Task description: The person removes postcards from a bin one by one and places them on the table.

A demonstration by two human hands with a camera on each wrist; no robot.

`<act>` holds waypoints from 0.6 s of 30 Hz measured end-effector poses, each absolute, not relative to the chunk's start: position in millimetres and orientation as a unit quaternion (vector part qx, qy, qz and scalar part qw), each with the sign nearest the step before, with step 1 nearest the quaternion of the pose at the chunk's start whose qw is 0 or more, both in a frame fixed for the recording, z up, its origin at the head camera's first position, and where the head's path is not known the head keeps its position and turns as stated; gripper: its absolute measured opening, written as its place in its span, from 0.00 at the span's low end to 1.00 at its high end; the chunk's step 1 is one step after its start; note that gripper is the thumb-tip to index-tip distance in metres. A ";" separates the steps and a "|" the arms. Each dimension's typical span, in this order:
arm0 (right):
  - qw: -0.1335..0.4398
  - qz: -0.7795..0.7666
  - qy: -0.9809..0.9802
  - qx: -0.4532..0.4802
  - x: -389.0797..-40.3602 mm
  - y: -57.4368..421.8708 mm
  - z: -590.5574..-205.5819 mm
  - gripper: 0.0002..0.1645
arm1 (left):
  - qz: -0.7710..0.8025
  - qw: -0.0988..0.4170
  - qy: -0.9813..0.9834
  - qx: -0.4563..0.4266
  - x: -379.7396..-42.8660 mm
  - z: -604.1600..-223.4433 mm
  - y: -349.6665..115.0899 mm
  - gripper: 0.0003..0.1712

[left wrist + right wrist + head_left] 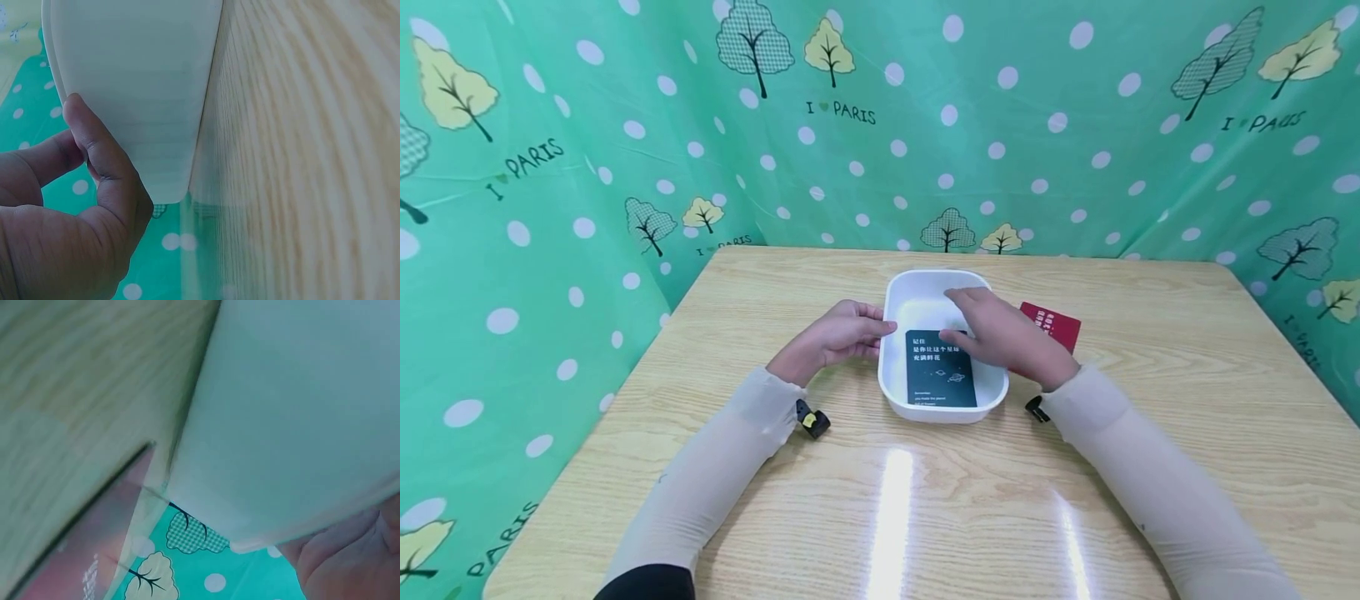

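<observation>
A white plastic tub (898,392) sits on the table, with a dark green booklet (936,375) lying in its near part, printed text facing up. My left hand (848,332) grips the tub's left rim, the thumb over the edge and the fingers along the outside wall. In the left wrist view that hand (94,206) is beside the tub wall (137,81). My right hand (1000,333) reaches over the right rim, fingers extended inside the tub and thumb at the booklet's upper right. Only part of this hand (350,556) shows in the right wrist view.
Just right of the tub lies a red booklet (1058,325), partly hidden under the right wrist. Black wrist camera parts hang below both sleeves. A green patterned cloth (925,167) stands behind the wooden table (790,517).
</observation>
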State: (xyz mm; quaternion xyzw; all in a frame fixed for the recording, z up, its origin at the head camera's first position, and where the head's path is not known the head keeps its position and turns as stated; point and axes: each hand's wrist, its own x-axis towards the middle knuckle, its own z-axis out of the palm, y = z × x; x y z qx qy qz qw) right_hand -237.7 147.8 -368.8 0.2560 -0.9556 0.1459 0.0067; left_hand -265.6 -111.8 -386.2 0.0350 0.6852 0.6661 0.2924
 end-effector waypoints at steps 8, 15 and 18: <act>-0.050 0.108 -0.954 0.275 -234.7 142.4 -373.1 0.50 | 0.666 0.294 0.685 0.031 -265.8 -386.0 -112.5 0.10; -0.059 0.065 -0.955 0.284 -235.4 141.4 -375.3 0.58 | 0.664 0.295 0.686 0.032 -266.2 -386.4 -113.2 0.11; -0.066 0.052 -0.955 0.285 -235.3 140.8 -375.4 0.60 | 0.665 0.295 0.685 0.032 -266.3 -386.6 -113.0 0.11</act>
